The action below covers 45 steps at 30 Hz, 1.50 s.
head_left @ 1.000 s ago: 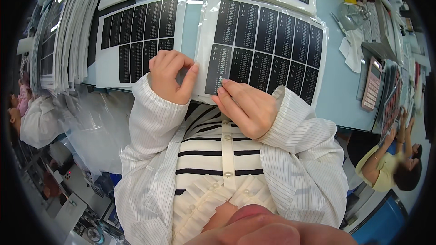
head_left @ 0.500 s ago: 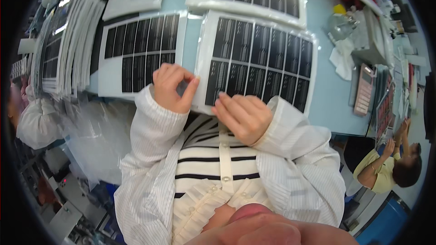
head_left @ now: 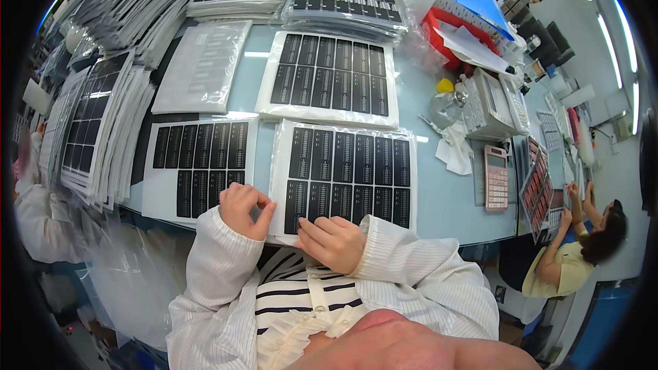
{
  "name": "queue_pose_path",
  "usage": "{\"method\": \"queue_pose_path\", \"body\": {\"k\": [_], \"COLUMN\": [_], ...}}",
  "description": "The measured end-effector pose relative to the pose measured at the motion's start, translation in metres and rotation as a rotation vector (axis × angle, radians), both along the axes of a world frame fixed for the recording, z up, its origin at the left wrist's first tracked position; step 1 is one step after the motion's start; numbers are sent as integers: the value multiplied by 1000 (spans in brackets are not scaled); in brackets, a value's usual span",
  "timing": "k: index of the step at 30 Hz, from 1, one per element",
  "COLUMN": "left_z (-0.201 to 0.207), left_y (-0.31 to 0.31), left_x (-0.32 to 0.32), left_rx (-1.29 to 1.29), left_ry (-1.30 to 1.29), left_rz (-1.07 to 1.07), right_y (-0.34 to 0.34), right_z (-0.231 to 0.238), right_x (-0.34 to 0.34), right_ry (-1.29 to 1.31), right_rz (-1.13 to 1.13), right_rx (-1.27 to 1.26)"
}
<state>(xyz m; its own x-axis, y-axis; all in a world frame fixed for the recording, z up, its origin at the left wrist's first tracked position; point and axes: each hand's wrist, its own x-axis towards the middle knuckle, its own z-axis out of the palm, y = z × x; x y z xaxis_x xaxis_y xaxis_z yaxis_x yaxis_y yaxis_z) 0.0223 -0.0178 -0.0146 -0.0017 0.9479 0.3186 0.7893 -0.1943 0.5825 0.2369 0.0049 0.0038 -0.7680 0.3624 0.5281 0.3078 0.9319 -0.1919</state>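
In front of me lies a clear-bagged stack of white sheets printed with black label blocks (head_left: pixel 353 173). My left hand (head_left: pixel 245 210) is at the stack's left edge, thumb and forefinger pinched together; anything between their tips is too small to make out. Across the stack's lower left corner reaches my right hand (head_left: pixel 334 243), its fingers stretched out, fingertips on or just over a black label. Its thumb is hidden. To the left, beside my left hand, is a label sheet (head_left: pixel 162 188) with a blank lower left corner where one black block is absent.
Beyond lie another label stack (head_left: pixel 329 77), a pale bagged pack (head_left: pixel 201 68) and taller piles (head_left: pixel 346 1). Sheet piles (head_left: pixel 103 130) crowd the left. At right are a pink calculator (head_left: pixel 496 178), crumpled tissue (head_left: pixel 454 151), a clear bottle (head_left: pixel 449 105) and a red bin (head_left: pixel 456 38). A seated person (head_left: pixel 565 257) works farther right.
The view has tilted up, so the table and my hands sit lower and more of the far side shows. Against the label stack, both hands keep nearly the same place and pose.
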Motion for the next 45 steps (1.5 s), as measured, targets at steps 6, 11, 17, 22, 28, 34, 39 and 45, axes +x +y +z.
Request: {"method": "queue_pose_path", "body": {"k": [6,11,17,22,28,34,39,45], "left_z": [26,39,39,45,54,42,37,29], "left_y": [1,19,55,78,83,82,80,84], "left_x": [-8,-12,-9,-1,7,6,-5,-25], "left_rx": [-187,-483,-531,-657,-740,-693,-565,-527], "left_ry": [-59,-73,7,113,182,90,13,-474], "left_rz": [-131,-134,-162,-250,-206,-184,-276,-460], "right_y": [38,87,95,94,95,89,89,111], "right_z": [40,29,-11,-16,-1,13,37,72], "right_x": [92,172,187,186,201,194,188,179], "right_ry": [27,204,400,362,273,67,36,-36], "right_rz": [-160,-598,-578,-512,-472,-429,-421,-344], "right_rx": [-340,-749,-1579,-1640,-1794,-1895,-1714,-1579]}}
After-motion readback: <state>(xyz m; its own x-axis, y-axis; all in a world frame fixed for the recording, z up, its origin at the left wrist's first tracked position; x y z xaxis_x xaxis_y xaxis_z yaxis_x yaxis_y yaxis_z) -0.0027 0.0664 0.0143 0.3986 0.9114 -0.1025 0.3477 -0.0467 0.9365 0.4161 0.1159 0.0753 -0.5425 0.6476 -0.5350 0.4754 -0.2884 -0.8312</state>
